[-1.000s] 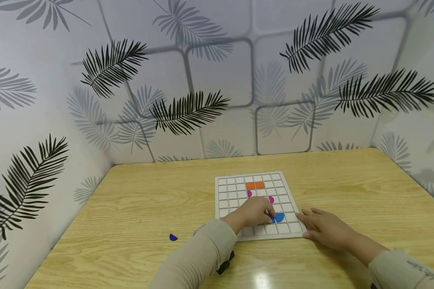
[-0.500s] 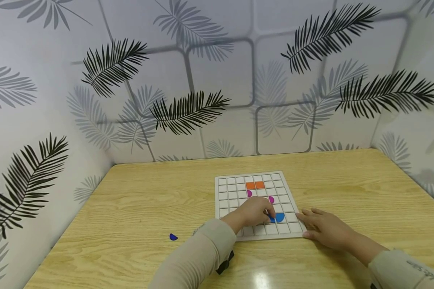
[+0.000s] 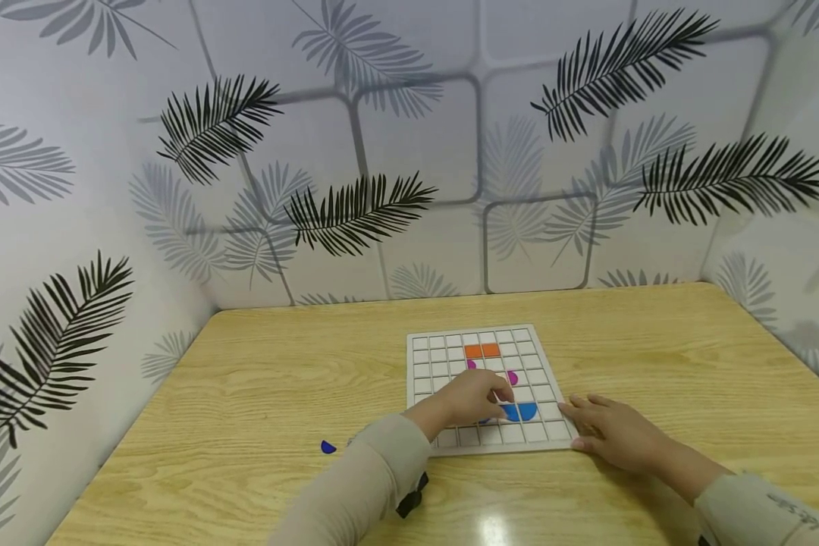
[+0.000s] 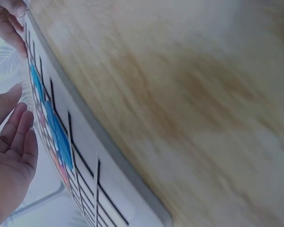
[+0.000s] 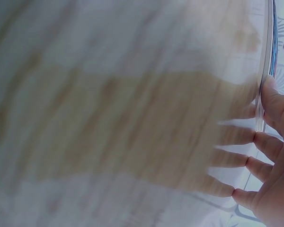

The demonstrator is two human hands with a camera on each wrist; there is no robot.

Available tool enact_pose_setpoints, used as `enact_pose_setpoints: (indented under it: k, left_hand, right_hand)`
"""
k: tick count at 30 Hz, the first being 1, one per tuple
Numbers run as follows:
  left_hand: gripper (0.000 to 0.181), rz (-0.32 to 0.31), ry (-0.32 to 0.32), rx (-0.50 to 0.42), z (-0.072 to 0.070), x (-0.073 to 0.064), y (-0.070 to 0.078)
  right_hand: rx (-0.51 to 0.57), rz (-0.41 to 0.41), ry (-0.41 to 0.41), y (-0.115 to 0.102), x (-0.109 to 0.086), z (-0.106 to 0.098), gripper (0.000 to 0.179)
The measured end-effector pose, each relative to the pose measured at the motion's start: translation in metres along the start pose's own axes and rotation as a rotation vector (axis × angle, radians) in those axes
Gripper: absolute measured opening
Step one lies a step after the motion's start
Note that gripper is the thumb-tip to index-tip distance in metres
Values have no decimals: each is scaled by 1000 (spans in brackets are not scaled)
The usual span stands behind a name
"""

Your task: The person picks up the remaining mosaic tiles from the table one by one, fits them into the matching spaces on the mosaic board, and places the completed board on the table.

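A white grid board (image 3: pixel 549 430) lies on the table with flat coloured pieces in its cells. My left hand (image 3: pixel 469 398) hovers over its front part, fingers loosely bent around nothing, as the left wrist view shows. Just beside those fingertips sit a blue quarter-round piece (image 3: pixel 528 410) and a matching blue piece (image 3: pixel 510 412); more blue (image 4: pixel 61 142) shows beneath the hand. Orange squares (image 3: pixel 491 349) and magenta half-rounds (image 3: pixel 513 378) are farther back, one magenta partly hidden. My right hand (image 3: pixel 610 430) rests with spread fingers against the board's right edge.
A dark blue half-round piece (image 3: pixel 328 447) lies on the wooden table (image 3: pixel 280 364), left of the board. A leaf-patterned wall (image 3: pixel 423 250) rises behind the table. The left forearm crosses in front of the board's near left corner.
My left hand has drawn slightly left, its fingers coming off the blue piece, which now shows more fully beside its neighbour. The right hand has stayed in place.
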State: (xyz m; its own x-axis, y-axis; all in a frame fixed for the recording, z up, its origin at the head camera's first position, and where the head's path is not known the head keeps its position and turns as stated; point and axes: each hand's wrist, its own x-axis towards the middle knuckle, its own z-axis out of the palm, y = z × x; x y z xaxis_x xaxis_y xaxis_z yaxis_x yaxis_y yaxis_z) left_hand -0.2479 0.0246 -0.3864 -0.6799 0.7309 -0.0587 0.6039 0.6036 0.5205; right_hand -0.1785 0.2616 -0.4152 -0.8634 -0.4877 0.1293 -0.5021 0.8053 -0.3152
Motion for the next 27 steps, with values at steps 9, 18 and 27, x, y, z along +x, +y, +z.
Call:
enact_pose_setpoints:
  k: [9,18,27]
  left_hand:
    - [20,8,20,-64,-15,-23,0]
    - [24,29,33,-109,-28,-49,-3]
    - [23,19,54,-177,-40,-75,-14]
  right_hand:
    - [-2,-4,5,-2,0,-1,53]
    - [8,9,-7,-4,0,0,53]
    - [14,21,-20,-4,0,-1,54]
